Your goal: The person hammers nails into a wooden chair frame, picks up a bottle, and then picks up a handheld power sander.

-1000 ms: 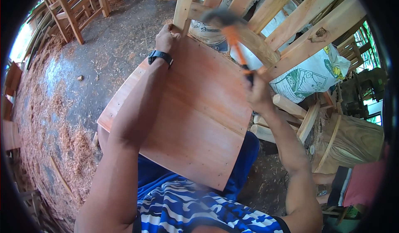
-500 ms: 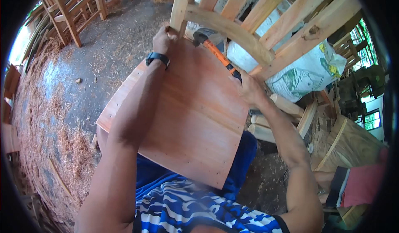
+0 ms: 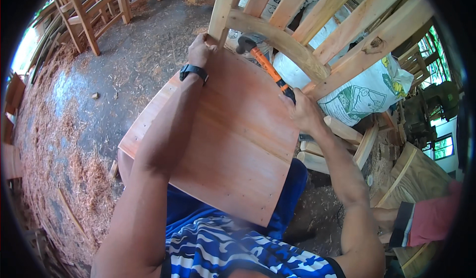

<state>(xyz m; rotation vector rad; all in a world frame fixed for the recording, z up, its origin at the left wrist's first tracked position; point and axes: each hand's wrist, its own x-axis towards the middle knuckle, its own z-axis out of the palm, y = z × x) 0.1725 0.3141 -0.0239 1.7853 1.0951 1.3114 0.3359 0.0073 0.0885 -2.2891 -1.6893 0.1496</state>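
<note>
A reddish plywood panel with small fastener marks rests over my lap in blue cloth. It lies against a pale slatted wooden chair frame. My left hand, with a dark watch at the wrist, is closed at the panel's top corner by the frame's upright post; what exactly its fingertips grip is hidden. My right hand grips a hammer with an orange and black handle. The hammer's dark head is just right of my left hand, near the panel's top edge.
White sacks and wooden rails lie behind and right. Partly built chairs stand at top left on a shaving-strewn floor. Another person's pink-clad body is at lower right, beside a plywood sheet. Dark machinery stands at far right.
The hammer, raised and blurred a second ago, came down toward the panel's top corner and remains low, slightly shifted since. My left hand has stayed at that corner.
</note>
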